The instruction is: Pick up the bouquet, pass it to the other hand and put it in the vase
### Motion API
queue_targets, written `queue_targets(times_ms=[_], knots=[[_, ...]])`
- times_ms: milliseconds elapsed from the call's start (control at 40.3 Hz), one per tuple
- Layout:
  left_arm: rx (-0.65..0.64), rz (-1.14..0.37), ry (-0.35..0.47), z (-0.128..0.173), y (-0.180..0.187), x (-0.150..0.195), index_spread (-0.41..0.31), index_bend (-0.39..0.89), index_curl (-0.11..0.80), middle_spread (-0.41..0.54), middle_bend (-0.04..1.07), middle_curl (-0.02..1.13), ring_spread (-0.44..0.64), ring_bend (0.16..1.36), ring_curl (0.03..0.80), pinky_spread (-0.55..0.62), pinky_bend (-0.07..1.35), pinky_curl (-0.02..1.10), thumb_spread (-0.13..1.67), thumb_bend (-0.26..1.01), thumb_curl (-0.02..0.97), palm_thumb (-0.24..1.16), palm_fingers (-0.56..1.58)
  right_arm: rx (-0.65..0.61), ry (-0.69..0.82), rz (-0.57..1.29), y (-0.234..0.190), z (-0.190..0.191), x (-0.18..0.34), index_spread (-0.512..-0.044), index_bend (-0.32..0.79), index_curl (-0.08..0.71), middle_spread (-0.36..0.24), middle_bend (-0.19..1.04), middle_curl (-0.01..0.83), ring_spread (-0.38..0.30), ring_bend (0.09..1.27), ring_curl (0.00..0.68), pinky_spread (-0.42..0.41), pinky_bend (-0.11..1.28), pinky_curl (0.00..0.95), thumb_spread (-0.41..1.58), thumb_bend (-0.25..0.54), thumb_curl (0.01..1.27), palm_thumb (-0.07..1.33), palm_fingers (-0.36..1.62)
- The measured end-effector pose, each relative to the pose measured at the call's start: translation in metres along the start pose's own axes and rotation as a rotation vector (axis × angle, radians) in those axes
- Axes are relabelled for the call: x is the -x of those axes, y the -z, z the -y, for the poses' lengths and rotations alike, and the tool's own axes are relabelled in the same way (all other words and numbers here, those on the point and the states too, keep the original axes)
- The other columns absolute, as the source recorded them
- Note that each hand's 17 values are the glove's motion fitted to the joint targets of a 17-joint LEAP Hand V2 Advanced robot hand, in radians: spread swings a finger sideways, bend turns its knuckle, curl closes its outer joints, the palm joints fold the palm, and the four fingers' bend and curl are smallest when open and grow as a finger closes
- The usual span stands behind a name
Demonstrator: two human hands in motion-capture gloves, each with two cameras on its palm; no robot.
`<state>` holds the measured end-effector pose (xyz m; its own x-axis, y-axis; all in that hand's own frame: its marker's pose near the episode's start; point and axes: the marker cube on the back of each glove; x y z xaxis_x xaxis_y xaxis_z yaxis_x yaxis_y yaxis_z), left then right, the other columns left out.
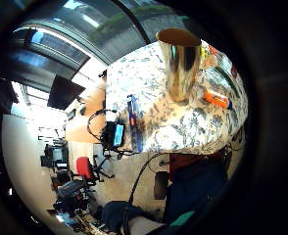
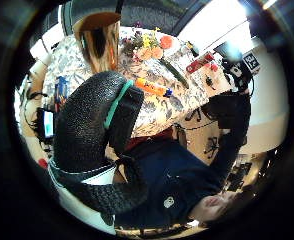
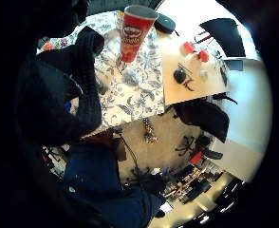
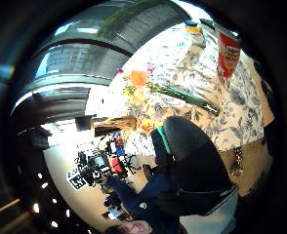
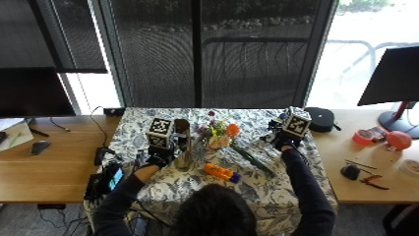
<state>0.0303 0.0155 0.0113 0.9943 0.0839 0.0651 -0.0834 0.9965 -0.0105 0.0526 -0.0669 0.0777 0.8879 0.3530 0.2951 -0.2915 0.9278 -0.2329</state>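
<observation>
both hands' fingers hidden, red can label blurred

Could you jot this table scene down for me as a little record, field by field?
Surface: table with a floral cloth
Bouquet: lying on the cloth, stems toward the person's right, not held
Vase: shiny metallic vase, upright, beside the left hand
Left hand: holds nothing, thumb relaxed
Right hand: at the cloth's right side, holds nothing
Other items: orange tube near the person; red crisp can standing on the cloth
Task stage: bouquet not yet picked up
</observation>
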Motion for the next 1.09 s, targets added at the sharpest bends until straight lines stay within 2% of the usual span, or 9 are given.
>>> queue_targets(times_ms=[75,224,447,571,646,695,869,919,1093], knots=[[0.008,0.019,-0.005,-0.002,0.001,-0.003,-0.014,0.15,0.262,0.229,0.18,0.27,0.33,0.54,0.245,0.27,0.42,0.31,1.2,-0.02,0.222,0.2,0.2,0.14,-0.086,0.009,-0.019,0.002,-0.003,-0.248,0.06,0.097,0.024,0.3,0.334,0.071,0.61,0.306,0.236,0.73,0.359,1.19,0.058,0.24,0.47,0.42],[0.0,0.029,-0.021,-0.002,0.0,-0.007,-0.014,0.15,0.272,0.23,0.18,0.28,0.33,0.54,0.251,0.27,0.42,0.32,1.2,-0.02,0.232,0.19,0.19,0.047,0.032,0.035,-0.052,0.04,-0.003,-0.248,0.06,0.095,0.022,0.29,0.347,0.038,0.63,0.322,0.226,0.76,0.37,1.17,0.039,0.27,0.51,0.42],[0.008,0.038,-0.015,-0.005,-0.006,-0.005,-0.014,0.15,0.28,0.231,0.18,0.29,0.33,0.54,0.257,0.27,0.43,0.33,1.2,-0.02,0.242,0.2,0.19,0.071,-0.038,0.037,-0.112,0.083,-0.014,-0.204,0.05,0.085,0.015,0.29,0.368,0.0,0.65,0.343,0.211,0.78,0.377,1.12,0.025,0.31,0.6,0.39],[0.012,0.04,-0.009,-0.004,-0.011,-0.001,-0.018,0.15,0.284,0.232,0.18,0.29,0.33,0.54,0.26,0.27,0.43,0.33,1.2,-0.02,0.246,0.2,0.18,0.178,-0.128,0.022,-0.13,0.068,-0.014,-0.179,0.06,0.085,0.014,0.27,0.372,-0.017,0.67,0.352,0.207,0.79,0.377,1.09,0.018,0.34,0.66,0.37],[0.007,0.036,-0.007,0.001,-0.017,0.001,-0.019,0.15,0.289,0.232,0.18,0.29,0.33,0.54,0.261,0.27,0.43,0.34,1.2,-0.02,0.247,0.2,0.18,-0.008,-0.107,0.01,-0.135,0.074,-0.013,-0.173,0.07,0.089,0.013,0.26,0.375,-0.029,0.66,0.354,0.205,0.8,0.378,1.07,0.018,0.35,0.7,0.36],[0.016,0.037,-0.006,0.0,-0.018,0.001,-0.02,0.15,0.291,0.23,0.18,0.3,0.33,0.54,0.262,0.27,0.43,0.34,1.2,-0.02,0.249,0.2,0.18,-0.076,-0.083,0.014,-0.139,0.077,-0.011,-0.172,0.09,0.095,0.013,0.26,0.377,-0.033,0.66,0.355,0.204,0.8,0.376,1.06,0.014,0.36,0.72,0.36],[0.036,0.039,-0.009,-0.003,-0.017,0.001,-0.021,0.15,0.296,0.228,0.18,0.3,0.33,0.54,0.264,0.27,0.42,0.34,1.21,-0.02,0.252,0.2,0.18,-0.069,-0.105,0.067,-0.159,0.081,-0.01,-0.186,0.12,0.132,-0.013,0.23,0.382,-0.05,0.63,0.349,0.202,0.77,0.363,1.02,-0.007,0.39,0.78,0.4],[0.029,0.032,-0.013,-0.002,-0.019,-0.001,-0.021,0.15,0.297,0.228,0.18,0.3,0.33,0.54,0.265,0.27,0.42,0.34,1.21,-0.01,0.254,0.21,0.18,-0.046,-0.122,0.065,-0.167,0.081,-0.01,-0.19,0.16,0.153,-0.039,0.26,0.395,-0.075,0.62,0.349,0.187,0.72,0.349,1.01,-0.004,0.4,0.8,0.47],[0.038,0.036,-0.016,-0.003,-0.02,-0.002,-0.022,0.15,0.299,0.227,0.18,0.31,0.33,0.54,0.267,0.27,0.42,0.35,1.21,-0.02,0.257,0.21,0.18,-0.06,-0.204,0.031,-0.189,0.091,-0.011,-0.19,0.13,0.183,-0.064,0.26,0.415,-0.111,0.6,0.36,0.152,0.67,0.341,0.99,-0.006,0.42,0.85,0.5]])
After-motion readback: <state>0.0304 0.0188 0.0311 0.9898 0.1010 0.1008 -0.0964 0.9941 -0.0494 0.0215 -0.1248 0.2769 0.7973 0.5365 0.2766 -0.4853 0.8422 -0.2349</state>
